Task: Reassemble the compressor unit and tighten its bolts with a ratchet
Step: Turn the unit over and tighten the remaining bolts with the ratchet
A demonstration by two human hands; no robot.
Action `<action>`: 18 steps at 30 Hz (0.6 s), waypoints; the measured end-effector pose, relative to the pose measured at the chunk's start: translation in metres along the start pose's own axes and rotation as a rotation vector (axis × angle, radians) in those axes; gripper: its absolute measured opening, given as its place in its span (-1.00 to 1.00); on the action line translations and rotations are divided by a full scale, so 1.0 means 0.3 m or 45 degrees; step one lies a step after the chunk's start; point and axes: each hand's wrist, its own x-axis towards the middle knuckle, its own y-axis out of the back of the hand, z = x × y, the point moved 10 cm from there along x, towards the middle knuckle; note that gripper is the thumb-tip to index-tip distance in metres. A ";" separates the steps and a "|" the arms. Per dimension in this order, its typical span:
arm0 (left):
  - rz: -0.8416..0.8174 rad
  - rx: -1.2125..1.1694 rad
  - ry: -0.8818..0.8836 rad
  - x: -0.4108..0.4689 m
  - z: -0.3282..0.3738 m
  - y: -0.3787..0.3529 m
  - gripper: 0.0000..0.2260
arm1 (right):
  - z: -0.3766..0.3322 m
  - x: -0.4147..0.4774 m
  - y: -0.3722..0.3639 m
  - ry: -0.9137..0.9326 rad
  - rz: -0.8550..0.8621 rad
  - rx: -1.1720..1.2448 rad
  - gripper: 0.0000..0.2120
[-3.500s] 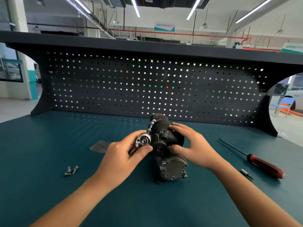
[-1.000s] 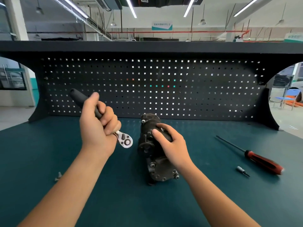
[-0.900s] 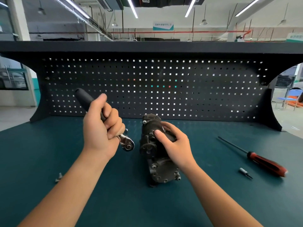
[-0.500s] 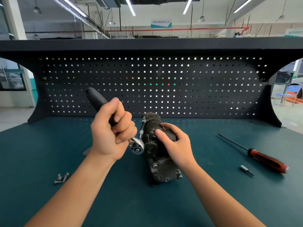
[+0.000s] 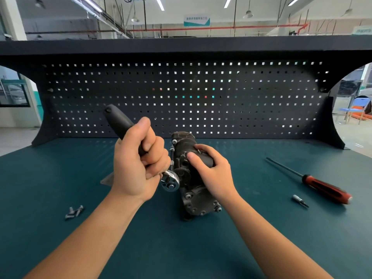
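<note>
- workbench (image 5: pixel 60 178): a teal top with a dark pegboard (image 5: pixel 241 101) standing at the back. the compressor unit lies near its middle, straight ahead of the person and between the two forearms.
- compressor unit (image 5: pixel 198 203): lies on its side with its long axis running near to far. the bolted end cover faces the person and the other end points at the pegboard. a long bolt (image 5: pixel 171 156) runs along its left flank, parallel to that axis.
- ratchet (image 5: pixel 170 181): the round head sits just beside the left flank, at the near end of the long bolt. the dark handle rises up and away to the left. whether the drive is seated on the bolt cannot be told.
- left hand (image 5: pixel 138 168): fingers wrapped tight round the ratchet handle low down, close to the head. it is the hand nearer the bolt, so i judge the coming swing is its job, turning about the unit's long axis.
- right hand (image 5: pixel 211 174): comes in from the right and grips the top of the unit, fingers curled over the body and thumb on the left side. it looks set to brace the unit against rolling.
- screwdriver (image 5: pixel 326 188): red-handled, well apart to the right.
- flat plate (image 5: pixel 106 179): mostly hidden behind the left hand.
- loose bolts (image 5: pixel 74 212): a small cluster well apart to the left.
- bit (image 5: pixel 300 200): lies just beside the screwdriver handle.
</note>
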 end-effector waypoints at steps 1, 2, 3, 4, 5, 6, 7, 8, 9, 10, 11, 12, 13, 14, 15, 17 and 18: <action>0.013 0.008 -0.003 -0.001 -0.001 0.003 -0.66 | 0.000 -0.001 -0.001 0.002 0.000 0.002 -0.83; 0.021 0.012 -0.005 0.000 -0.002 0.004 -0.65 | 0.001 -0.001 -0.001 0.002 -0.001 0.002 -0.83; 0.021 0.012 -0.008 0.002 0.000 0.004 -0.65 | 0.003 0.000 -0.002 0.000 -0.003 0.000 -0.83; 0.012 0.013 -0.016 0.003 0.003 0.002 -0.66 | 0.005 0.000 -0.002 -0.004 -0.006 -0.005 -0.83; -0.004 0.014 -0.027 0.004 0.008 -0.002 -0.68 | 0.008 0.001 -0.002 -0.007 -0.009 -0.010 -0.83; -0.022 0.016 -0.035 0.004 0.013 -0.006 -0.70 | 0.009 0.001 -0.002 -0.009 -0.011 -0.009 -0.82; -0.038 0.019 -0.038 0.003 0.016 -0.010 -0.70 | 0.010 0.002 -0.002 -0.013 -0.010 -0.006 -0.82; -0.049 0.021 -0.037 0.002 0.016 -0.013 -0.70 | 0.011 0.002 -0.002 -0.018 -0.010 -0.008 -0.82; -0.057 0.020 -0.035 0.002 0.013 -0.016 -0.69 | 0.011 0.001 -0.002 -0.021 -0.010 -0.010 -0.81; -0.058 0.021 -0.030 0.001 0.008 -0.018 -0.69 | 0.007 0.000 -0.002 -0.022 -0.009 -0.008 -0.81; -0.053 0.020 -0.023 0.001 0.002 -0.017 -0.69 | 0.005 0.000 -0.001 -0.018 -0.009 -0.002 -0.81; -0.050 0.014 -0.017 -0.001 -0.004 -0.016 -0.69 | 0.005 -0.001 -0.002 -0.018 -0.014 0.009 -0.81; -0.050 0.002 -0.012 -0.001 -0.008 -0.017 -0.70 | 0.004 -0.003 -0.004 -0.018 -0.020 0.016 -0.81; -0.055 -0.011 -0.013 0.000 -0.009 -0.018 -0.70 | 0.003 -0.004 -0.005 -0.020 -0.026 0.019 -0.80; -0.059 -0.015 -0.014 0.001 -0.009 -0.017 -0.70 | 0.004 -0.002 -0.006 -0.019 -0.024 0.024 -0.80; -0.035 0.005 -0.016 0.004 -0.006 -0.011 -0.70 | 0.007 -0.002 -0.004 -0.018 -0.018 0.027 -0.80; 0.000 0.007 -0.018 0.006 -0.003 -0.003 -0.69 | 0.006 -0.002 -0.004 -0.024 -0.025 0.031 -0.81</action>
